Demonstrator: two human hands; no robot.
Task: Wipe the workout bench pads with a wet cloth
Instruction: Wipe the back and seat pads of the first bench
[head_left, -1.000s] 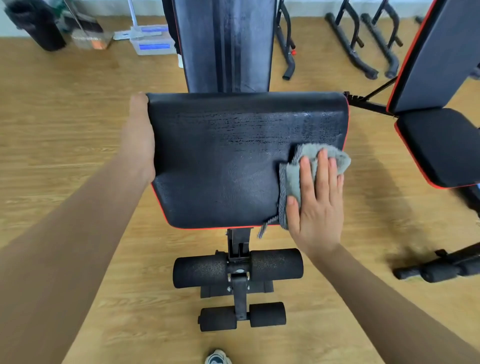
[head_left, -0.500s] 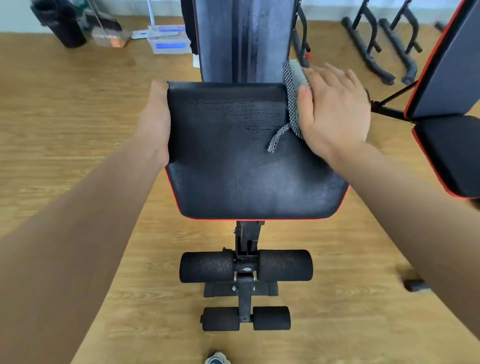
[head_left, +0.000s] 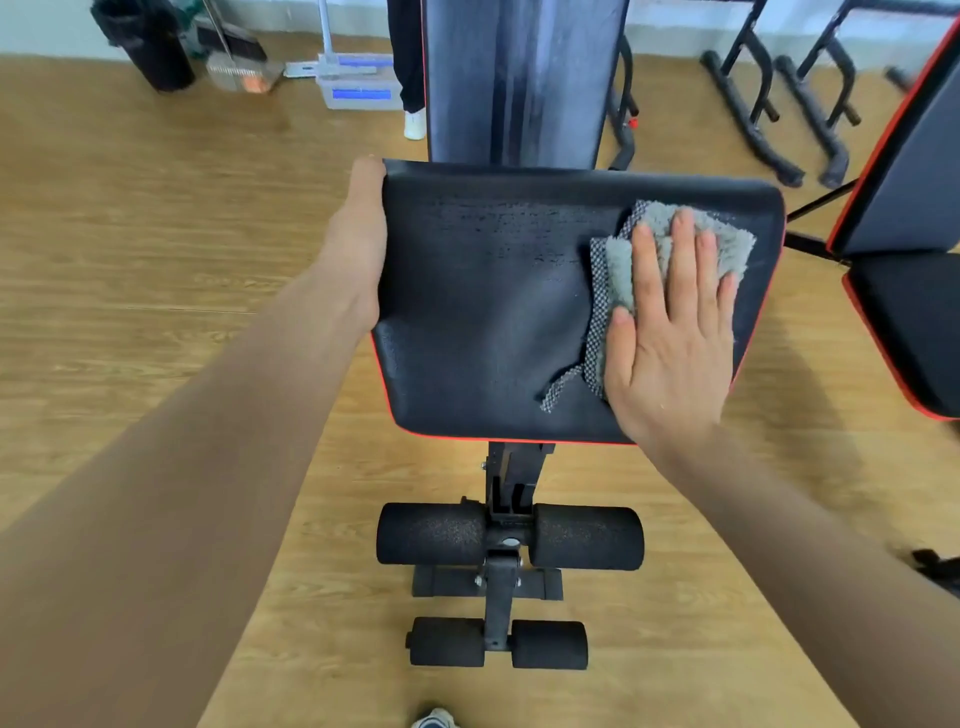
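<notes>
the grey cloth (head_left: 727, 244) lies folded on the right part of the black seat pad (head_left: 483, 338), near its far right corner. a checked underside shows along the cloth's left side, and a loose corner trails toward the pad's near edge. the right hand (head_left: 670, 348) presses flat on the cloth, fingers straight and slightly spread, curled round nothing. the left hand (head_left: 361, 249) lies along the pad's left edge, touching it. its fingers go out of sight below the edge, so i cannot tell whether they grip. the pad has red trim, and its far part shows a patchy, streaked sheen. beyond it rises the back pad (head_left: 514, 78), dark with pale streaks. below the seat, two large foam rollers (head_left: 431, 535) sit on the frame, with two small foam rollers (head_left: 447, 642) nearer the person. all stands on a wooden floor (head_left: 130, 234). a second bench (head_left: 914, 322) stands apart to the right. a shoe tip (head_left: 434, 719) shows at the bottom edge, and a dark bin (head_left: 150, 47) stands by the far wall.
</notes>
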